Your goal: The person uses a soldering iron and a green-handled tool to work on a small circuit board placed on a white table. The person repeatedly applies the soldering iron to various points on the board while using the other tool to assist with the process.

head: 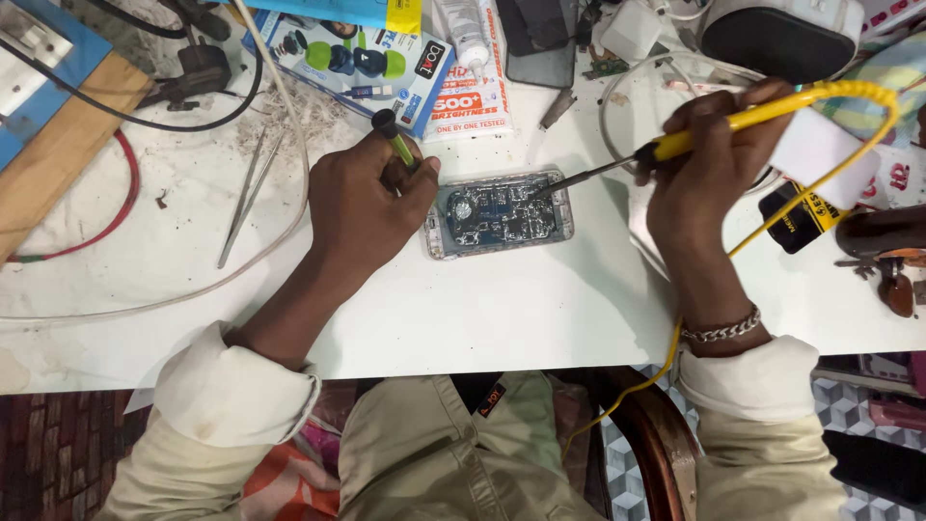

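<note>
On the white desk (502, 309) an opened phone (499, 212) lies with its circuit board bare, the left hand (371, 198) gripping a green-handled tool (395, 140) at its left edge while the right hand (714, 159) holds a yellow soldering iron (675, 145) with its tip on the board, tweezers (246, 193) lying nearby.

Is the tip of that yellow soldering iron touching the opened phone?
Touching: in the head view, the soldering iron, held by the right hand, ends right on the opened phone, with no gap showing.

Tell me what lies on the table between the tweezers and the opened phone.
In the head view, the left hand lies between the tweezers and the opened phone, gripping a green-handled tool.
</note>
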